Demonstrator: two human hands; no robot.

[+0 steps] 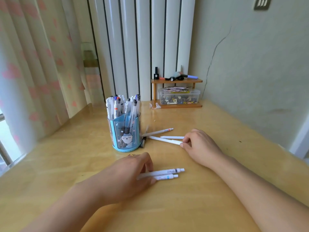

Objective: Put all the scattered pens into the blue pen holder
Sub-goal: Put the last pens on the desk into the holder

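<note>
Gathering step: left hand (132, 171) fingers curl around two pens (167, 173); right hand (199, 144) pinches a white pen (163, 139). Next, I judge, lift them into the pen holder (125, 131).

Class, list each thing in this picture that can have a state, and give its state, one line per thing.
Blue pen holder: upright, crowded with pens.
Left hand: gripping two white pens on the desk.
Right hand: pinching the ends of two white pens.
Orange-tipped pen: lying loose.
Clear box: lid on.
</note>
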